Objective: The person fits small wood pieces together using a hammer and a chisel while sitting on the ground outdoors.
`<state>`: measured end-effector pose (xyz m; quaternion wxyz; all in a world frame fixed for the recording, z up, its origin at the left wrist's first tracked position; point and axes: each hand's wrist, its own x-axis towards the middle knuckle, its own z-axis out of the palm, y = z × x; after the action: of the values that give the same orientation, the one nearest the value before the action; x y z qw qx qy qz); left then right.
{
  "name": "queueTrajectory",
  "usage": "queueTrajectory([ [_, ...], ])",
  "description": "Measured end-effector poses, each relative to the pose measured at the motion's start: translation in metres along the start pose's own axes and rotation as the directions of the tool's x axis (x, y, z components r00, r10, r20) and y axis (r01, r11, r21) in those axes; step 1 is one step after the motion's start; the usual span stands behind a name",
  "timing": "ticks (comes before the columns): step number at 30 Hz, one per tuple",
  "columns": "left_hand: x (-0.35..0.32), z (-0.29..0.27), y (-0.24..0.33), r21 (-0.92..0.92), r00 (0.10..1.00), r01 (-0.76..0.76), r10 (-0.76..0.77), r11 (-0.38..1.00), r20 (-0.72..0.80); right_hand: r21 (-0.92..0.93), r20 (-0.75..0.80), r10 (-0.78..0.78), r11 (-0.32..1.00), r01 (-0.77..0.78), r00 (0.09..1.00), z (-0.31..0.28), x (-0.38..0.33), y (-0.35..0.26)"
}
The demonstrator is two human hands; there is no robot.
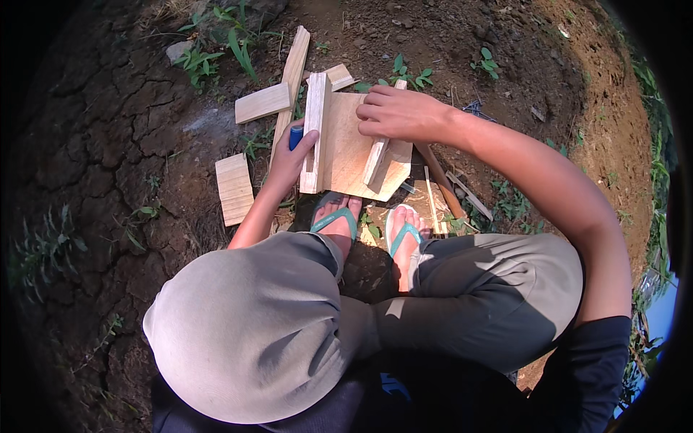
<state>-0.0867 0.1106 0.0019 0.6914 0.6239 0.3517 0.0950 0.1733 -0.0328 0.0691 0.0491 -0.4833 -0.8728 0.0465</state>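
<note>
A thin, light-brown wooden board (342,148) stands tilted in front of my feet. Along its left side runs a thick pale wooden strip (315,119). My left hand (287,160) grips that strip near its lower end, thumb across its face, the other fingers mostly hidden behind. Beside the thumb a short blue cylinder (296,137) shows; whether the hand holds it too is unclear. Over the board's right side lies a second, narrower wooden strip (376,160), slanting. Curled fingers of my right hand (395,115) close round its upper part, knuckles up.
Loose wood pieces lie left of the board: a long plank (296,61), a short block (262,103) and a flat block (234,189). Thin metal pieces like nails (477,110) lie at the right, above a brown rounded stick (444,184). Small plants (200,65) grow from cracked soil.
</note>
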Motion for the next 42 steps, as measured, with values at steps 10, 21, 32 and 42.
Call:
queueTrajectory([
  [10,-0.01,0.001,0.029,0.173,0.996,0.066,-0.074,0.983,0.041,0.333,0.067,0.084,0.937,-0.101,0.994,0.0,-0.047,-0.008],
  [21,-0.011,0.007,0.024,0.355,0.997,0.072,-0.08,0.932,0.007,0.082,0.058,0.146,0.985,-0.151,0.988,0.016,-0.061,-0.009],
  [32,-0.026,-0.074,0.053,0.412,0.974,0.15,-0.062,0.899,-0.219,0.111,-0.014,0.218,0.97,-0.216,0.976,0.013,-0.063,-0.003],
  [42,-0.092,-0.215,0.064,0.438,0.829,0.45,-0.18,0.778,-0.53,0.155,0.052,0.227,0.96,-0.232,0.973,0.017,-0.056,-0.014],
])
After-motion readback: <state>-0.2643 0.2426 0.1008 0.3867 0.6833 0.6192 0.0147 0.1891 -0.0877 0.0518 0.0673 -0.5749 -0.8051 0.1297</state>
